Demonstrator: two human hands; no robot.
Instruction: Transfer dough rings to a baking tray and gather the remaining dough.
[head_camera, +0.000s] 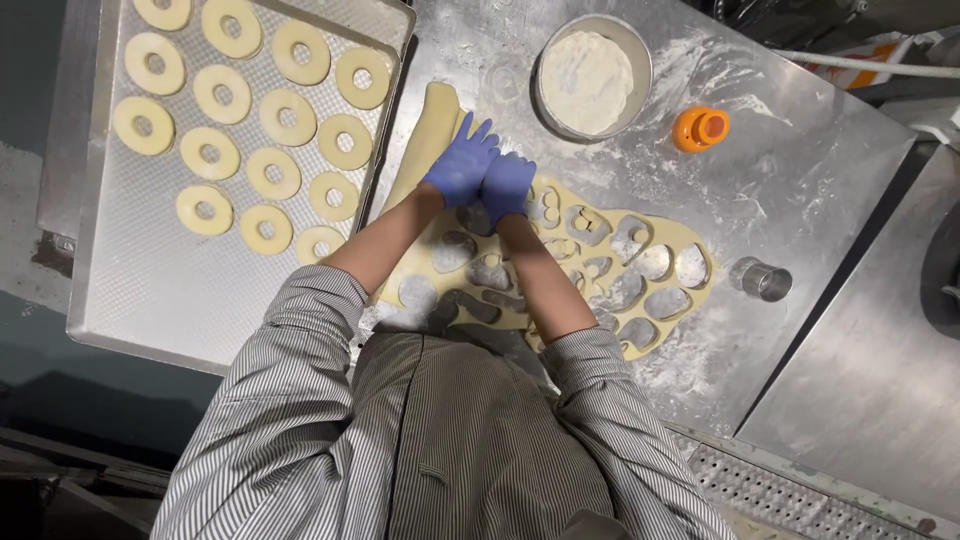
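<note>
Under both gloved hands: left hand (459, 166) and right hand (506, 183), fingers flat and together, pressing the cut-out dough sheet (600, 262) on the floured table (800, 160). Rolled dough edge beyond left fingers, touching the tray (130, 300) rim. Ring cutter (761, 279) well right.

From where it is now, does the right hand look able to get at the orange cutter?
Probably yes. The right hand rests on the cut dough sheet, and only bare floured steel table lies between it and the orange cutter; nothing blocks that stretch.
</note>
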